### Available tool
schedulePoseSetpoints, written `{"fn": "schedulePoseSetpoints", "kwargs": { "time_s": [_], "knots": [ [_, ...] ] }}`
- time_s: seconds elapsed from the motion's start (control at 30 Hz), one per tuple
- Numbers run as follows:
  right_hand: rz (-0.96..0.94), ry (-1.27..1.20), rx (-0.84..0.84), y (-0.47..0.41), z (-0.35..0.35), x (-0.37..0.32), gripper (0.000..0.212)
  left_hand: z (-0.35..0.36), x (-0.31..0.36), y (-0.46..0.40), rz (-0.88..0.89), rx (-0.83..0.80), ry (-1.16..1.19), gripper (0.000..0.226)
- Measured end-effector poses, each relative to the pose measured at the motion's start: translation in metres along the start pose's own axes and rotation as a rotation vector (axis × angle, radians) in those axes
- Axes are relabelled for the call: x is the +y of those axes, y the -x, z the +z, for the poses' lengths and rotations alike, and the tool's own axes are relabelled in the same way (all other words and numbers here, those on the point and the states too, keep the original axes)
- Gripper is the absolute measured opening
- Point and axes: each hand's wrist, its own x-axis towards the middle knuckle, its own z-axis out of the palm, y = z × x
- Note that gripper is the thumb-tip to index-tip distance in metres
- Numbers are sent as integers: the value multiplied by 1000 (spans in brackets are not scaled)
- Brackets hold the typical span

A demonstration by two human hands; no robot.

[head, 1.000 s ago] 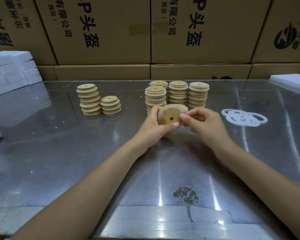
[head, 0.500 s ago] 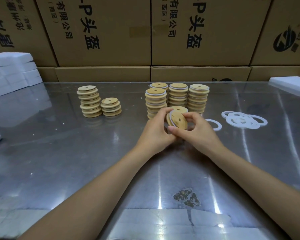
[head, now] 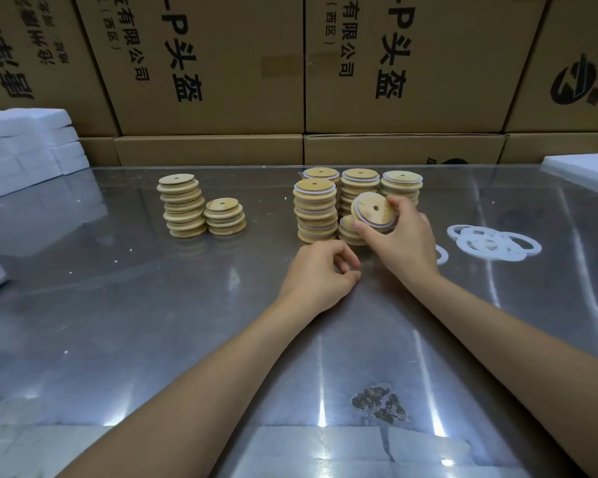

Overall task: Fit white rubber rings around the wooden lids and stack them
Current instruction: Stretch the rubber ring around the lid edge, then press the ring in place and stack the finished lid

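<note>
Two bare forearms reach over a shiny metal table (head: 118,339). The right hand (head: 404,243) grips a round wooden lid with a small centre hole and a white rubber ring fitted around it (head: 373,212), fingers curled round its edge, holding it tilted just above a short stack of ringed wooden lids (head: 349,232). The left hand (head: 320,276) rests on the table nearer the viewer, fingers loosely curled and holding nothing.

Behind the short stack stand four taller stacks of ringed wooden lids (head: 315,210), close together. Well apart to the left are two stacks of plain wooden lids without rings (head: 183,205), one tall and one short, touching each other. To the right of the right hand lies a loose pile of flat white rubber rings (head: 491,243), with one more ring partly hidden behind the wrist.

Large brown cardboard boxes with black printed characters (head: 204,63) line the back. White foam blocks (head: 25,146) sit stacked at the far left.
</note>
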Motion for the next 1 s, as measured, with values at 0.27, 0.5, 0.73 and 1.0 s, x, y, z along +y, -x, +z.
{"fn": "schedulePoseSetpoints", "kwargs": {
  "time_s": [0.27, 0.5, 0.73, 1.0],
  "knots": [
    [-97, 105, -84, -5, 3, 1, 59, -2, 1, 0, -6, -31, -16, 7],
    [-82, 130, -154, -5, 3, 2, 49, -1, 0, -1, 12, -28, -12, 6],
    [-102, 187, -185, -3, 1, -2, 51, -6, -2, -1, 12, 7, -4, 10],
    [-7, 402, -102, 19, -17, -5, 38, -42, -42, -20, -167, 343, -206, 33]
  ]
}}
